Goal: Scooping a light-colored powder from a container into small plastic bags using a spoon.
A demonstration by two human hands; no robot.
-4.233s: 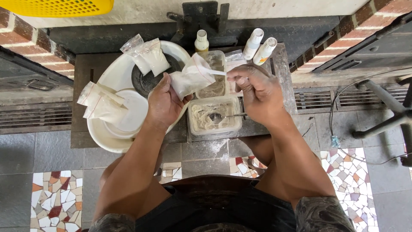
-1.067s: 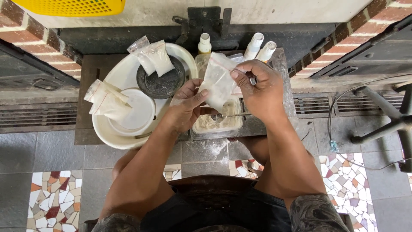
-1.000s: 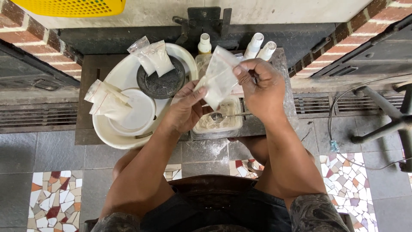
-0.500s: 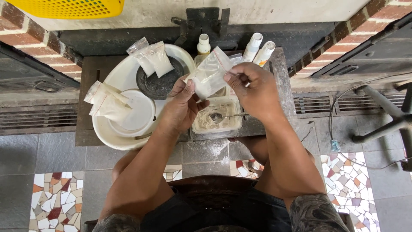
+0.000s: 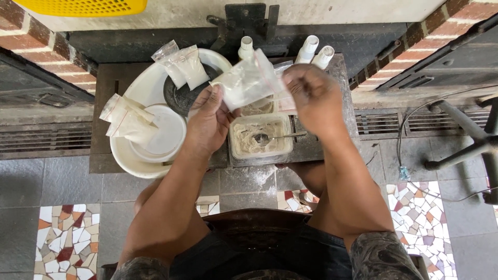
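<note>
The small clear plastic bag of white powder now sits lower and flatter, pinched by the left hand and apparently the right hand, above the clear rectangular tub.

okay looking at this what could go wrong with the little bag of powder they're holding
The small clear plastic bag of white powder is pinched between the left hand and right hand above the open rectangular tub of powder. A slip could spill powder onto the dark table. The metal spoon resting in the tub could get knocked out.
</note>
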